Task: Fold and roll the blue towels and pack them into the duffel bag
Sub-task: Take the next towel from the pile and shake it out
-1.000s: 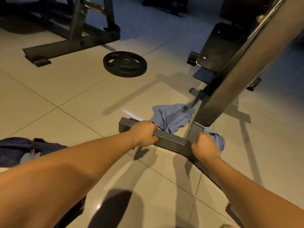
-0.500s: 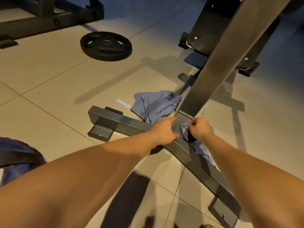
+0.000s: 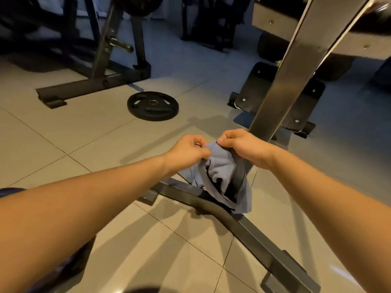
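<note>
Beige floor tiles [image 3: 84, 132] fill a dim gym, and across them runs the dark steel base bar [image 3: 249, 227] of a bench frame, the landmark for what follows. Left of the bar, at the frame's edge and under the left forearm, a sliver of the dark blue duffel bag [image 3: 11, 190] shows. Its opening is hidden, so I cannot tell what is in it.

A blue towel [image 3: 222, 172] hangs crumpled directly above the bar, and its lower folds drape down over the bar's top. Both hands hold it by its upper edge. The left hand [image 3: 188, 153] pinches the cloth between thumb and curled fingers, and the right hand [image 3: 243, 149] grips the same edge just beside it, knuckles up. The two hands almost touch, with the towel falling below and between them. Both forearms reach forward, bare and nearly straight, and converge over the bar.

Some blue cloth shows just beyond the bar, under the left wrist. Whether it belongs to the held towel I cannot tell.

Beyond the bar a black weight plate [image 3: 152, 105] lies flat on the tiles, with a dark rack [image 3: 99, 81] behind it. A slanted steel post [image 3: 292, 70] rises from the bar's far side.
</note>
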The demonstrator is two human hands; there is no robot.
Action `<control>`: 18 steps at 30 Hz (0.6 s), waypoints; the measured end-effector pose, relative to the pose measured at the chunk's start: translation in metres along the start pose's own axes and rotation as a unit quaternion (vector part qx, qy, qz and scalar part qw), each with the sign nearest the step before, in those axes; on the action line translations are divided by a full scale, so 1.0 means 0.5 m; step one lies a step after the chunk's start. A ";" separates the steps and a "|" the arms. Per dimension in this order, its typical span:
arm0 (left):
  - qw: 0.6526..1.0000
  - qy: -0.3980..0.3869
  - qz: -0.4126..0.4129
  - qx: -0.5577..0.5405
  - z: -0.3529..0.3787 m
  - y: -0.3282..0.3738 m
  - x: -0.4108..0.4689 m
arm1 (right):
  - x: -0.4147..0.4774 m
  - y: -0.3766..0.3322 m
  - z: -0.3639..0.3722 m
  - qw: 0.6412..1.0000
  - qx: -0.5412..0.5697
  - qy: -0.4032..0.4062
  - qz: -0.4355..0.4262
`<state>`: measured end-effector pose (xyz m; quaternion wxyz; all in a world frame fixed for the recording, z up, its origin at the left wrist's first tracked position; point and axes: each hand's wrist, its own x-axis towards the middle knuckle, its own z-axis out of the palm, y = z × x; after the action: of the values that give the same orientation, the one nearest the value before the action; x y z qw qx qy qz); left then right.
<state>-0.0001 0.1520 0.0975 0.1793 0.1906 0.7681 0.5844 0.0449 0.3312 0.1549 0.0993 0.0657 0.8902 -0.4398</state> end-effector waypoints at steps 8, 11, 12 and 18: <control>0.990 0.067 0.055 0.109 -0.192 0.204 -0.208 | -0.140 -0.259 -0.014 0.989 -0.059 0.074 -0.112; 0.983 0.086 0.071 0.145 -0.255 0.236 -0.292 | -0.189 -0.321 -0.007 0.986 -0.053 0.083 -0.137; 0.981 0.094 0.069 0.154 -0.273 0.244 -0.318 | -0.202 -0.337 -0.001 0.986 -0.041 0.081 -0.140; 0.963 0.175 0.040 0.199 -0.347 0.249 -0.432 | -0.236 -0.381 0.066 0.987 0.080 0.057 -0.126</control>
<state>0.1101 -0.0702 0.2728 -0.0227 0.1473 0.8801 0.4508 0.1243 0.1865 0.3096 -0.0132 -0.0148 0.8574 -0.5143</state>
